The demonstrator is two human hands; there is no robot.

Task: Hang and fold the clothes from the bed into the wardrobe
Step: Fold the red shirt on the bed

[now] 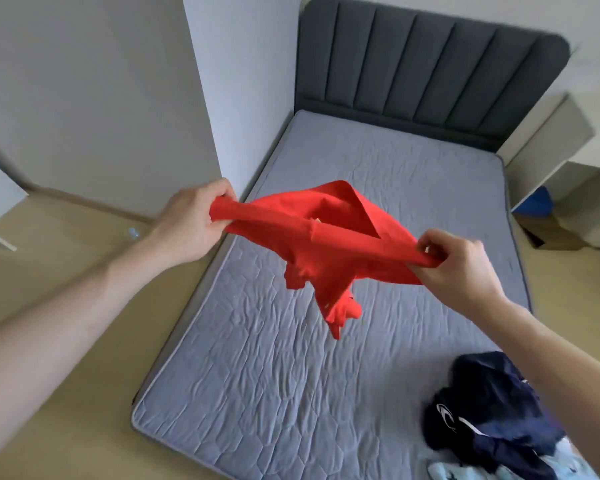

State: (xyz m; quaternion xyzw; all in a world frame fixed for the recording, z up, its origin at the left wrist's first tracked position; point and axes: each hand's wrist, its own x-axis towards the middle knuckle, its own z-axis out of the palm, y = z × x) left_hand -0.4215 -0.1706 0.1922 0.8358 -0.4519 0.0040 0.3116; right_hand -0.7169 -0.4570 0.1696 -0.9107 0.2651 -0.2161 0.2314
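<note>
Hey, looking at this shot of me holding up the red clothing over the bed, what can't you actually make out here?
Head view only:
- Red garment: bunched between the left hand and right hand, so its type is unclear.
- Dark navy garment: crumpled, partly behind the right forearm.
- Light blue cloth: cut off by the bottom edge.
- Small clear object on the floor: too small to identify.
- Wardrobe: its inside is not shown.
</note>
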